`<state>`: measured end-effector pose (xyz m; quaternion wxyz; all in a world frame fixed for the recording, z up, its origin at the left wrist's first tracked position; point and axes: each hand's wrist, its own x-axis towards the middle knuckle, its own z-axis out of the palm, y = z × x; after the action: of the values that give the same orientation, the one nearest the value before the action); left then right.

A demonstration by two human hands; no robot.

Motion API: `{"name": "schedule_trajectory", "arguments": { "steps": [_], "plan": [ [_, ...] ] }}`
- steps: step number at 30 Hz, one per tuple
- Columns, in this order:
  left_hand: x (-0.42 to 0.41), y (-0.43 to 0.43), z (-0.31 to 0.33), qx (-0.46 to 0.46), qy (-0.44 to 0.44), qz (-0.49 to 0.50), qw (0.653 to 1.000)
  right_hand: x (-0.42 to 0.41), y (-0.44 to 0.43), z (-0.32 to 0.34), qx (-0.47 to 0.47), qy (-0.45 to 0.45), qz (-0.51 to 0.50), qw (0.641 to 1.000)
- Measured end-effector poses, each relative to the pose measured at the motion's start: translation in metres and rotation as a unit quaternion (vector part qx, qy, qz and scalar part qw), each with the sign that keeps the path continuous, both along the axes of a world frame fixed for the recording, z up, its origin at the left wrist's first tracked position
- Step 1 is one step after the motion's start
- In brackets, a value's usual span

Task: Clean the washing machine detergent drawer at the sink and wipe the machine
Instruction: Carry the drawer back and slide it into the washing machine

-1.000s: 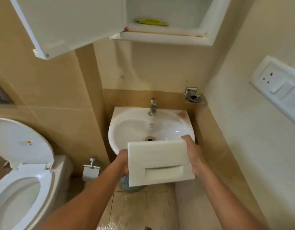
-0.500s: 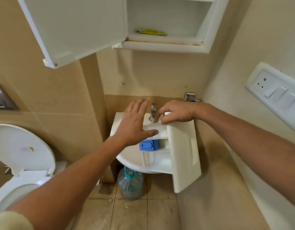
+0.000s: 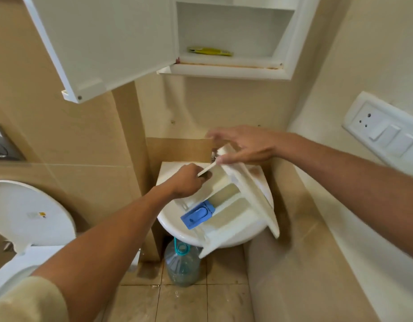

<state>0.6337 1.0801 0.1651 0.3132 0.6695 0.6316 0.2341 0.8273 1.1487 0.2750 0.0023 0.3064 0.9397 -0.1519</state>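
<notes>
The white detergent drawer (image 3: 233,205) lies tilted across the white sink (image 3: 168,177). Its open compartments face up and a blue insert (image 3: 197,213) sits in one. The front panel stands on the right side. My left hand (image 3: 189,182) grips the drawer's thin rear edge with curled fingers. My right hand (image 3: 245,145) is over the drawer's far corner by the tap; its fingers stretch out straight and are blurred, and the thumb touches the corner. The hand and drawer hide nearly all of the tap. No washing machine is in view.
A large water bottle (image 3: 182,263) stands on the floor under the sink. A toilet (image 3: 26,217) with its lid up is at left. Overhead, a cabinet door (image 3: 103,43) hangs open; a yellow item (image 3: 210,51) lies on the shelf. A switch panel (image 3: 386,133) is on the right wall.
I have carried the drawer up to the sink and laid it across the basin. My left hand went from flat on the drawer to gripping its rear edge. My right hand's fingers straightened.
</notes>
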Motion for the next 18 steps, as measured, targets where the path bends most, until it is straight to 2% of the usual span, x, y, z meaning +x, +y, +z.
{"name": "schedule_trajectory", "arguments": {
  "steps": [1,2,3,4,5,6,7,8,9,10,12,13,15,18],
  "plan": [
    [-0.004,0.001,-0.009,-0.021,-0.012,0.038,0.999,0.012,0.005,-0.005,-0.008,0.078,-0.073,0.994],
    [-0.008,0.000,-0.017,-0.038,-0.033,0.073,0.996,0.025,0.007,-0.014,-0.036,0.202,-0.162,0.965],
    [-0.011,-0.002,-0.024,-0.051,-0.060,0.104,0.992,0.039,0.008,-0.028,-0.049,0.330,-0.258,0.907],
    [-0.014,-0.004,-0.031,-0.063,-0.093,0.130,0.985,0.052,0.005,-0.049,-0.032,0.415,-0.360,0.835],
    [-0.015,-0.007,-0.038,-0.076,-0.130,0.154,0.976,0.063,-0.005,-0.074,-0.010,0.440,-0.459,0.772],
    [-0.016,-0.008,-0.044,-0.092,-0.172,0.178,0.965,0.070,-0.019,-0.104,-0.016,0.440,-0.532,0.723],
    [-0.016,-0.010,-0.048,-0.108,-0.207,0.201,0.951,0.071,-0.038,-0.136,-0.075,0.443,-0.578,0.681],
    [-0.015,-0.012,-0.050,-0.118,-0.231,0.219,0.941,0.066,-0.057,-0.163,-0.181,0.456,-0.578,0.652],
    [-0.014,-0.012,-0.050,-0.121,-0.240,0.229,0.936,0.057,-0.074,-0.180,-0.285,0.447,-0.554,0.641],
    [-0.012,-0.010,-0.048,-0.119,-0.237,0.233,0.936,0.046,-0.089,-0.184,-0.357,0.431,-0.510,0.653],
    [-0.006,-0.006,-0.034,-0.099,-0.209,0.222,0.947,0.033,-0.083,-0.172,-0.399,0.432,-0.427,0.686],
    [-0.002,-0.003,-0.024,-0.077,-0.196,0.213,0.954,0.028,-0.074,-0.159,-0.374,0.449,-0.403,0.704],
    [0.008,-0.001,0.002,-0.016,-0.186,0.193,0.963,0.024,-0.053,-0.123,-0.263,0.474,-0.403,0.737],
    [0.030,-0.006,0.049,0.131,-0.216,0.176,0.952,0.031,-0.034,-0.065,-0.021,0.507,-0.430,0.746]
  ]
}}
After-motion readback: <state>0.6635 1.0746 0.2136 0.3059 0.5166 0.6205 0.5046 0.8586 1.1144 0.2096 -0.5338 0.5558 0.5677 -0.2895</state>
